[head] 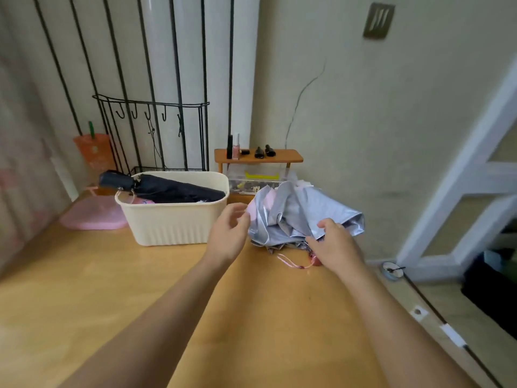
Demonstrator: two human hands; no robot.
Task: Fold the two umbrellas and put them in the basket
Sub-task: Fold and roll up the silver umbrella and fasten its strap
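Lying crumpled toward the far right edge of the tabletop (140,275), the silver umbrella (296,211) is only half collapsed, its pink strap (291,263) trailing nearer. The right hand (334,245) grips its fabric with curled fingers. The left hand (228,233) hovers at its pink edge, fingers loose and spread. Just left, the basket (173,222) holds the folded dark umbrella (173,189).
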